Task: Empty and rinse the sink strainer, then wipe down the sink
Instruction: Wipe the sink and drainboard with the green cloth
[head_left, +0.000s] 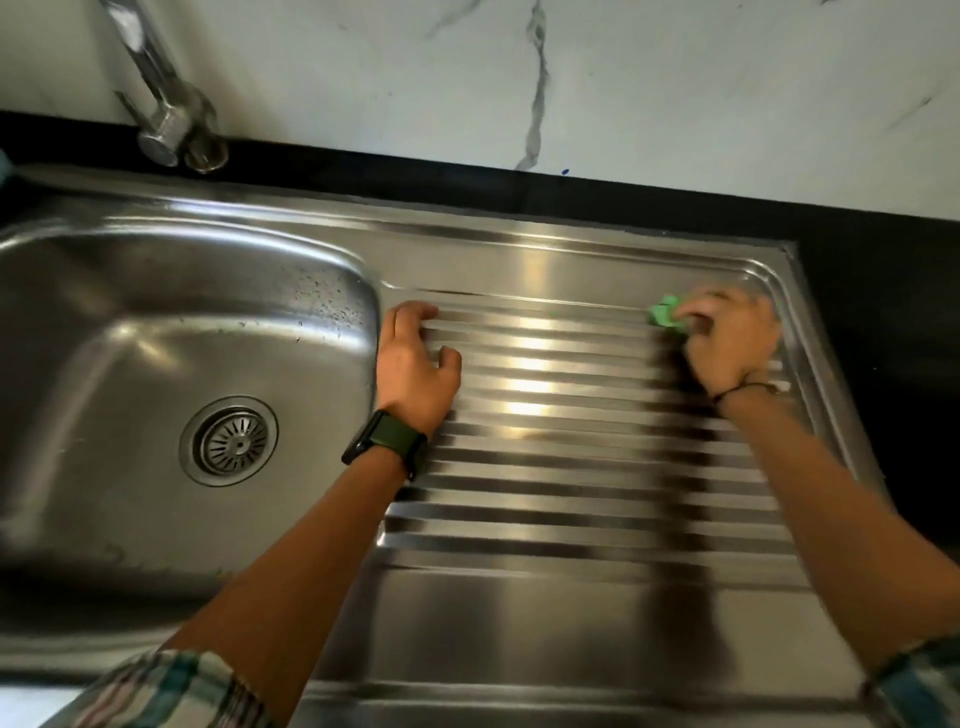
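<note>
— So, where is the strainer?

— In the drain at the bottom of the sink, seated flat, well to the left of both hands. Neither hand touches it.

— And the left hand?

— It rests on the ribbed drainboard, right at the edge where the board meets the basin. Fingers are loosely bent, tips on the upper ribs, thumb out to the right. It holds nothing. A dark watch sits on that wrist.

— The right hand?

— Far across the board, near its top right corner. Its fingers are curled round a green cloth, pressing it onto the steel. Only a small bit of green pokes out at the left of the fingers; the rest is hidden under the hand. The hand is blurred. A thin dark band circles the wrist.

— So the cloth is on the drainboard, not in the basin?

— Yes, on the top ribs, well apart from the strainer, with the left hand between the two.

— Anything else around?

— The tap stands behind the basin at the top left, on a black surface that borders the sink. A white marble-look wall rises behind. Droplets or specks dot the right wall of the basin. Plaid sleeves show at the bottom corners.
</note>
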